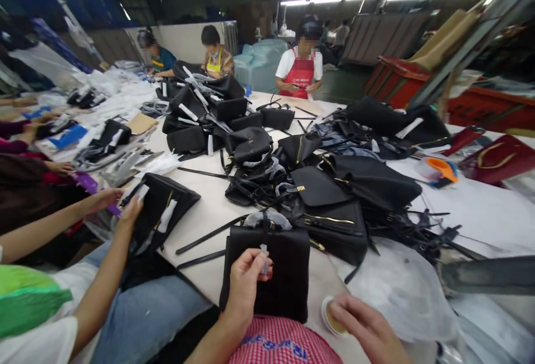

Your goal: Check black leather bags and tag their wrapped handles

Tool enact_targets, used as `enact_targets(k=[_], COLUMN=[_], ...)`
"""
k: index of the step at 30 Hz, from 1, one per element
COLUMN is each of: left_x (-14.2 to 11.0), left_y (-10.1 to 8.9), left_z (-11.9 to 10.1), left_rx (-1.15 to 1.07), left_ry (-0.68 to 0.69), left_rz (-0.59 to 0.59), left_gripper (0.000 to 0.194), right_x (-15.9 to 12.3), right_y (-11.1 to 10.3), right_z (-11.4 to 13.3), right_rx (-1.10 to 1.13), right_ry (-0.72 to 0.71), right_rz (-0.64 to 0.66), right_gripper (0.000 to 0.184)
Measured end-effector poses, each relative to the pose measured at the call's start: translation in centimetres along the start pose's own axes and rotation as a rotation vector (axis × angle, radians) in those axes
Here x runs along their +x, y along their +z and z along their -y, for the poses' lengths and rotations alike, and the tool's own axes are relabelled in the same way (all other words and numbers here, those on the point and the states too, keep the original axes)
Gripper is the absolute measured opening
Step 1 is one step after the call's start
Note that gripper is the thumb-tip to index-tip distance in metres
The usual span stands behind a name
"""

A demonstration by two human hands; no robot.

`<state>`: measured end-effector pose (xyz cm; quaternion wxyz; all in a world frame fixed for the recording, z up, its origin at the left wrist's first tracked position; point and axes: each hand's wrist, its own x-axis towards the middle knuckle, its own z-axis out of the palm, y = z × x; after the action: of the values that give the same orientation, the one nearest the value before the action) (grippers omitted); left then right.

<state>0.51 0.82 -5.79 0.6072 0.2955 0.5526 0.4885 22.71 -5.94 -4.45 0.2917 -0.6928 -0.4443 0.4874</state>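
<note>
A black backpack (pixel 288 275) stands upright against my checked apron, with a clear plastic wrap (pixel 267 219) around its top handle. My left hand (pixel 244 283) pinches a small translucent plastic strip (pixel 264 261) in front of the bag's flap. Down to the right, my right hand (pixel 368 322) has its fingers bunched at a small round white tub (pixel 326 319) with a yellowish inside. The fingertips reach over the tub's rim; whether they hold anything is hidden.
A heap of black bags (pixel 326 185) with straps lies just beyond. Another pile (pixel 204 107) stands farther back. At my left, a co-worker's hands (pixel 131 210) handle a black bag. Clear plastic (pixel 397 291) and an orange tape dispenser (pixel 443 170) are on the right.
</note>
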Motion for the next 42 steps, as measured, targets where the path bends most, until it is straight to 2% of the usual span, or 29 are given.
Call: enact_targets(k=[2,5,7,10,14,21,24,27,30,34,36,38,42], left_x=[-0.2,-0.3,-0.5,-0.9,-1.6,-2.1,-2.0,-1.7,-1.6,-1.4,-1.2,-0.9,-0.5], left_y=[0.0,-0.1,-0.3,-0.6,-0.9,-1.3,-1.9,-2.4,-2.3,-1.7,-1.6,-1.5,-1.5], left_z=[0.1,0.0,0.0,0.1,0.0,-0.1,0.5,0.7,0.0,-0.9,-1.0,-0.9,-0.5], left_rx=[0.029,0.033,0.040,0.107,0.245,0.357,0.437,0.521,0.469,0.183,0.077,0.051,0.096], left_ry=[0.036,0.087,0.125,0.183,0.269,0.389,0.527,0.634,0.515,0.148,0.041,0.017,0.063], left_rz=[0.013,0.027,0.027,0.026,-0.007,-0.040,-0.091,-0.066,-0.035,0.015,0.016,-0.005,-0.051], left_gripper=[0.025,0.026,0.025,0.024,0.024,0.022,0.033,0.030,0.022,0.018,0.017,0.016,0.014], right_x=[1.0,2.7,3.8,5.1,5.8,5.8,5.9,6.1,6.2,6.2,6.3,6.4,6.7], right_y=[1.8,5.0,6.7,7.9,8.3,8.8,8.9,8.9,8.8,8.6,8.5,8.6,9.2], right_z=[4.6,9.9,11.4,11.0,9.8,9.8,9.7,9.6,9.3,8.7,8.2,7.7,7.1], right_rx=[0.059,0.038,-0.033,-0.167,-0.298,-0.308,-0.288,-0.255,-0.195,-0.091,-0.078,-0.076,-0.028], right_ry=[-0.110,-0.256,-0.298,-0.307,-0.293,-0.269,-0.249,-0.242,-0.243,-0.244,-0.247,-0.252,-0.241], right_rz=[0.231,0.343,0.347,0.304,0.225,0.202,0.201,0.212,0.243,0.305,0.300,0.285,0.277], right_gripper=[0.032,0.031,0.031,0.030,0.031,0.032,0.032,0.031,0.032,0.032,0.032,0.032,0.032])
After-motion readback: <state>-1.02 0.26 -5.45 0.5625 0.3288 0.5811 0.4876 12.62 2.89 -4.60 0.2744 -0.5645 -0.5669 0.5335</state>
